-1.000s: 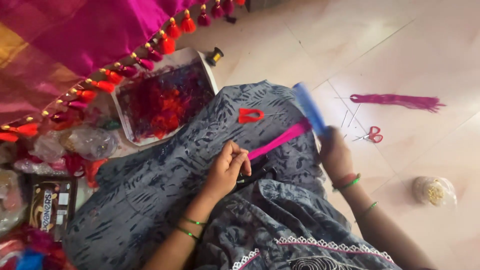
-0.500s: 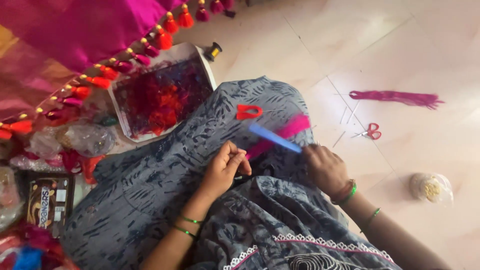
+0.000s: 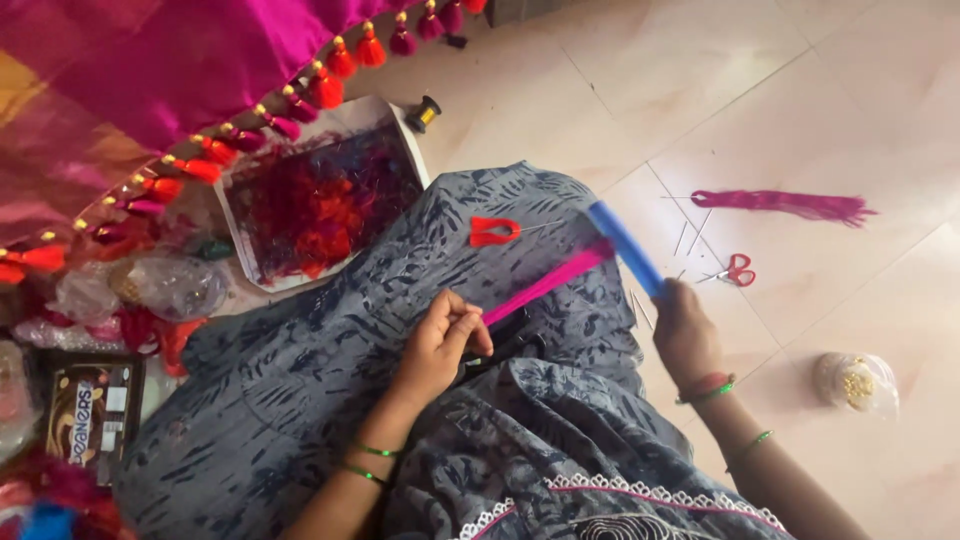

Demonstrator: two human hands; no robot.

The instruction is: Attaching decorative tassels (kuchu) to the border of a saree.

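at the far left a flat dark box (image 3: 92,412) lies on the floor beside crumpled clear plastic bags (image 3: 165,285), and above them hangs a pink cloth (image 3: 190,60) whose edge carries a row of red and pink tassels (image 3: 325,85). next comes a white tray (image 3: 390,135) full of red and dark thread scraps, with a small dark spool (image 3: 425,112) just beyond its far corner. the person sits with a grey patterned dress (image 3: 300,380) spread over the knee. the left hand (image 3: 440,345) rests on this knee, fingers closed in a pinch on one end of a bright pink thread bundle (image 3: 545,285), which lies stretched over the fabric towards the right. near it, on the dress, lies a small red thread loop (image 3: 493,231). the right hand (image 3: 685,335) is closed around the lower end of a blue comb (image 3: 625,248), which points up and to the left, its top close to the far end of the bundle (i cannot tell if they touch). further right on the tiled floor (image 3: 620,90) are small red-handled scissors (image 3: 735,270), a long magenta thread bunch (image 3: 785,204) and, nearer, a clear bag of small golden beads (image 3: 855,382)
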